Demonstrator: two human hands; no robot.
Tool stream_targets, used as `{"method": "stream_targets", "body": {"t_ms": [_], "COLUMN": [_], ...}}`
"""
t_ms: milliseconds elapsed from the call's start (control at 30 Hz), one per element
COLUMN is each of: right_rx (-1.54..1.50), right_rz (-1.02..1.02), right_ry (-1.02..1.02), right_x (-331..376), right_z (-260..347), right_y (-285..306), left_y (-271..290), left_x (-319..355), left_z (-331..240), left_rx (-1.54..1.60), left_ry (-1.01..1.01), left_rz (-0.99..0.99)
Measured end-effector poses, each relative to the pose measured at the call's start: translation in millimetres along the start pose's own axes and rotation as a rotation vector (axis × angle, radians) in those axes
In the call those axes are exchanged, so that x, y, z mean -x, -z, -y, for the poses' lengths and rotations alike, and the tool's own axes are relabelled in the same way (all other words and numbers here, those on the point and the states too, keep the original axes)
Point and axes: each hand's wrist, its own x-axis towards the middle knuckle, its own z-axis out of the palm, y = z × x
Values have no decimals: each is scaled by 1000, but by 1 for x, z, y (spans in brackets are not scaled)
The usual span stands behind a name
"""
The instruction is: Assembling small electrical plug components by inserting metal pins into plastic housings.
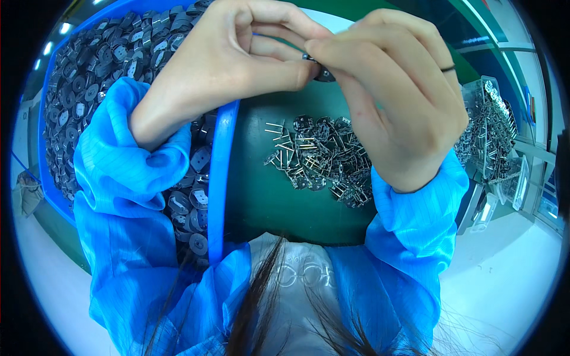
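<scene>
Above the green work surface (255, 202), my two hands meet at fingertip height. My left hand (219, 71) is closed in a pinch, thumb and forefinger pressed on a small dark rounded part (325, 75). From the other side my right hand (404, 95) pinches the same part, its fingers curled. Most of the piece is hidden by the fingertips, so its exact kind does not show. Below the hands lies a loose heap of small black parts with thin metal pins (323, 154).
A large blue bin (219, 184) stands on the left, filled with round black disc-like parts (119, 53), under my left forearm. To the right are a clear plastic box (490, 89) heaped with pinned parts and a smaller clear tray (515, 184).
</scene>
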Motion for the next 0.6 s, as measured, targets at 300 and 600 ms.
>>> {"method": "stream_targets", "body": {"t_ms": [300, 600], "right_rx": [-801, -900], "right_rz": [190, 165], "right_ry": [-629, -667], "right_x": [4, 7], "right_z": [3, -4], "right_y": [-4, -11], "left_y": [-2, -7], "left_x": [2, 0], "left_z": [-9, -10], "left_rx": [-233, -330], "left_ry": [-92, -154], "left_rz": [-125, -149]}}
